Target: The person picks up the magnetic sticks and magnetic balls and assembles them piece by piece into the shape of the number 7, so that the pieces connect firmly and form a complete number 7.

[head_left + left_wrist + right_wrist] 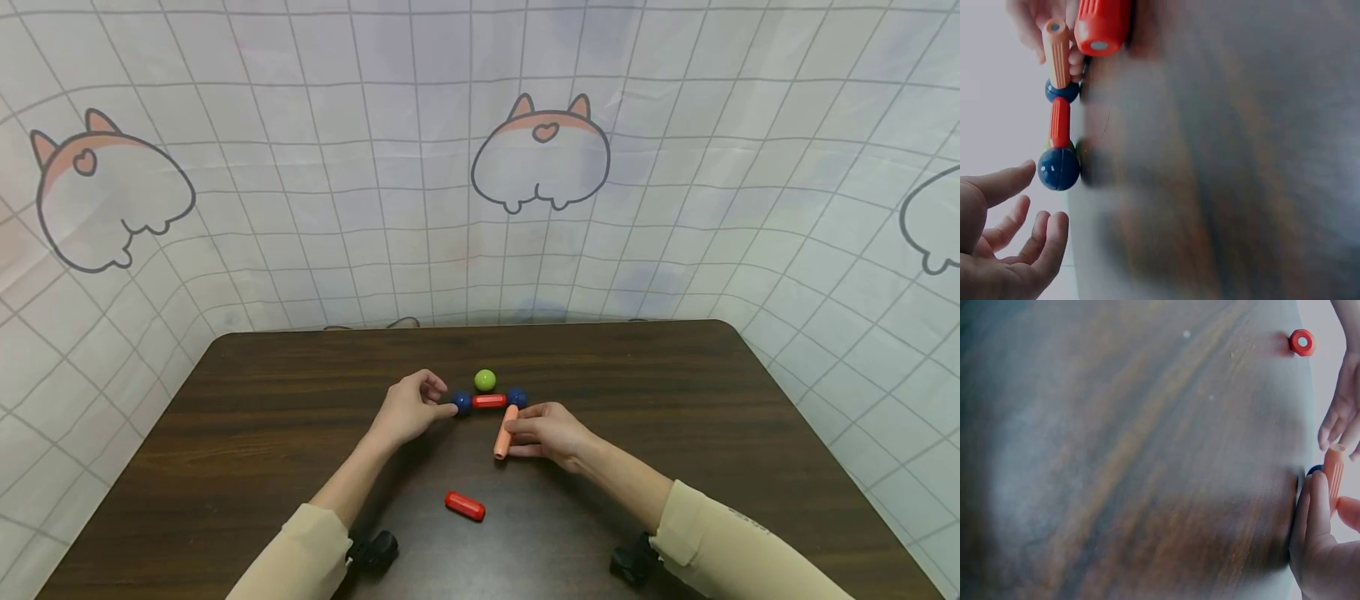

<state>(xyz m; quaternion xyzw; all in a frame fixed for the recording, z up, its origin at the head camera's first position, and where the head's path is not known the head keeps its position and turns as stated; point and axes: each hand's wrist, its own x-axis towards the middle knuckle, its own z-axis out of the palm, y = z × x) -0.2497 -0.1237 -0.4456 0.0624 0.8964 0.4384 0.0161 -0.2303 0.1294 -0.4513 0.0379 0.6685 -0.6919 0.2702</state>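
Note:
My right hand (pixel 553 432) pinches a ribbed orange rod (pixel 506 433) between thumb and fingers. In the left wrist view the rod's far end meets a blue ball (pixel 1054 92). A red rod (pixel 490 402) joins that ball (pixel 517 397) to another blue ball (pixel 462 403) on the left. My left hand (pixel 411 408) is beside the left ball, its fingers loosely bent and holding nothing. A small gap shows between its thumb and the ball (pixel 1059 169) in the left wrist view. Just behind the red rod sits a green ball (pixel 485 380).
A loose red rod (pixel 465 506) lies on the dark wooden table (pixel 285 417), nearer the front. Black wrist devices (pixel 375 552) show below both forearms. Behind the table hangs a white grid-patterned cloth (pixel 375 192) with cartoon animal drawings.

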